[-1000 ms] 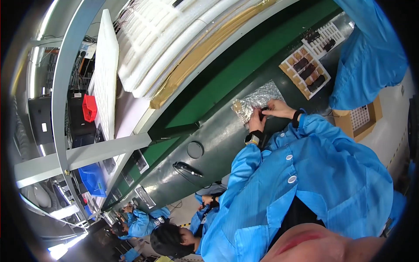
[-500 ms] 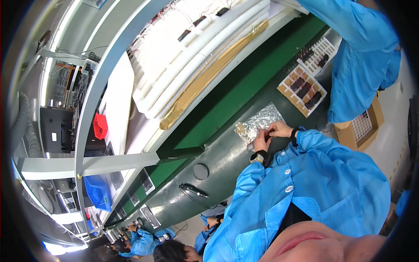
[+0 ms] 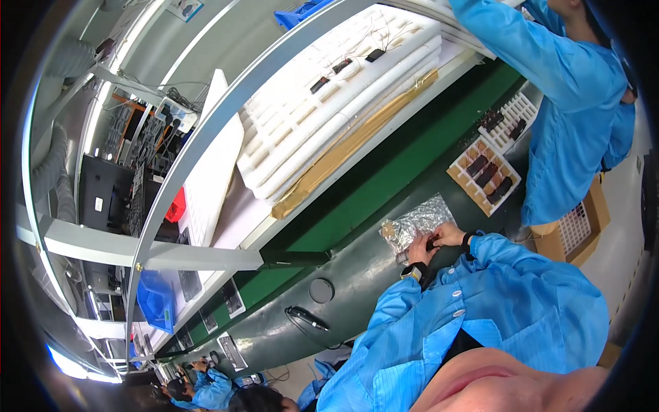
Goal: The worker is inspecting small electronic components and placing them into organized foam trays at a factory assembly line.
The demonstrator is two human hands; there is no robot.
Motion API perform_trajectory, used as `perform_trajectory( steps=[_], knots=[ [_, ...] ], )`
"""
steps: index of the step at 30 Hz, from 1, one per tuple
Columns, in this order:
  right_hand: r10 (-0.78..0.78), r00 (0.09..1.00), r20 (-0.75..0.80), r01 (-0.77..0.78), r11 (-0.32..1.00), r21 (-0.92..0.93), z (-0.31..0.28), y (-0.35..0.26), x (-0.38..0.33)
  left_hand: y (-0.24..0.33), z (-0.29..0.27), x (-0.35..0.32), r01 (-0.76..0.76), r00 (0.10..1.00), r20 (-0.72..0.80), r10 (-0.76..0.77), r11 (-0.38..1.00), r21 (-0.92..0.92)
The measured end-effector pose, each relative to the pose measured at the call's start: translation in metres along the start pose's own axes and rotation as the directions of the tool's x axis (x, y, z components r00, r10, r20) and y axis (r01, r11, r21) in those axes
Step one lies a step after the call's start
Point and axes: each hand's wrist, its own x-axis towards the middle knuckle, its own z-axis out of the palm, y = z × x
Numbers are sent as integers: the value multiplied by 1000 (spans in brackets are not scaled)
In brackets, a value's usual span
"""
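My left hand (image 3: 419,250) and my right hand (image 3: 449,235) meet at the near edge of a crinkled silver foil sheet (image 3: 434,211) on the dark bench. Their fingers close round a small dark piece (image 3: 432,243), mostly covered by the fingertips, so its kind does not show. A small tan item (image 3: 388,230) lies on the foil's left part. Right of the foil, a white foam tray (image 3: 492,199) holds several dark oblong parts in its slots.
A round black dish (image 3: 320,290) and a black pen-shaped tool (image 3: 307,318) with a cord lie left on the bench. Stacked white foam trays (image 3: 336,96) fill the shelf above. A co-worker's blue sleeve (image 3: 522,62) is at far right, near an open cardboard box (image 3: 597,223).
The whole view has shifted, so the scene sits lower and slightly right. My hands remain together at the foil's near edge, around the dark piece.
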Motion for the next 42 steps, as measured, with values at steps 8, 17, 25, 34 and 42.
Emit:
perform_trajectory(
  steps=[8,17,25,34,42],
  knots=[
    [79,986,-145,-78,997,13,-33,-2,-13,-2,0,14,-74,992,98,77,997,-27],
    [-211,949,-236,296,856,424,-199,-189,-52,-12,17,18,-46,992,121,34,993,105],
    [-522,763,-382,632,726,270,-255,-338,-81,-8,20,24,-56,996,75,43,982,178],
    [-597,744,-301,668,686,288,-259,-369,-64,30,-37,32,-59,987,-148,63,998,29],
    [-521,813,-260,573,636,517,-197,-344,-30,173,-234,77,-248,943,-332,3,672,-698]
  ],
)
